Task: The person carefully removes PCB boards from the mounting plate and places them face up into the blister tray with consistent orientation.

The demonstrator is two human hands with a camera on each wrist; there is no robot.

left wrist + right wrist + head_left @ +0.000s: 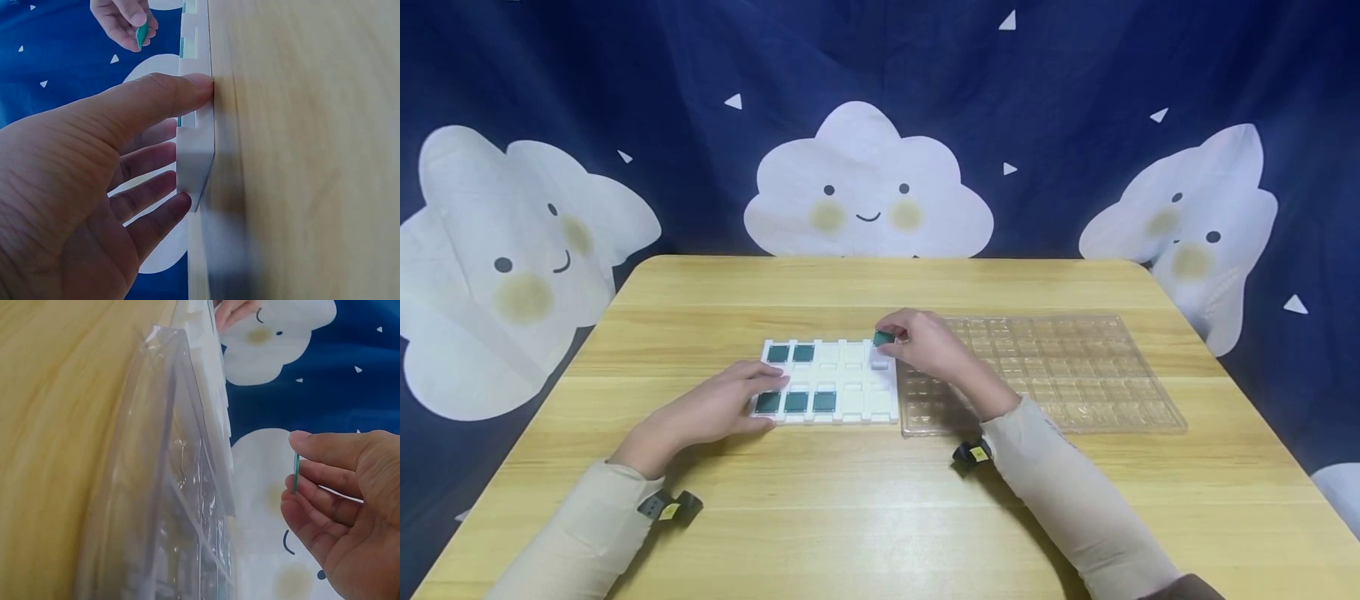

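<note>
A white slotted tray (867,380) lies on the table. Small green circuit boards sit in it: two at the left of the far row, three (796,402) at the left of the near row. My left hand (718,404) holds the tray's left end, its thumb (199,84) against the near side wall and the fingers spread at the end and over the top. Above the tray's far right corner, my right hand (925,340) pinches another green circuit board (882,338) between thumb and fingers. In the right wrist view this board (296,473) shows edge-on.
A clear plastic tray with many compartments (1052,371) lies right of the white tray, close against it, under my right forearm. Both stand on a wooden table (865,517). Behind the table hangs a dark blue cloth (1060,75) with white clouds.
</note>
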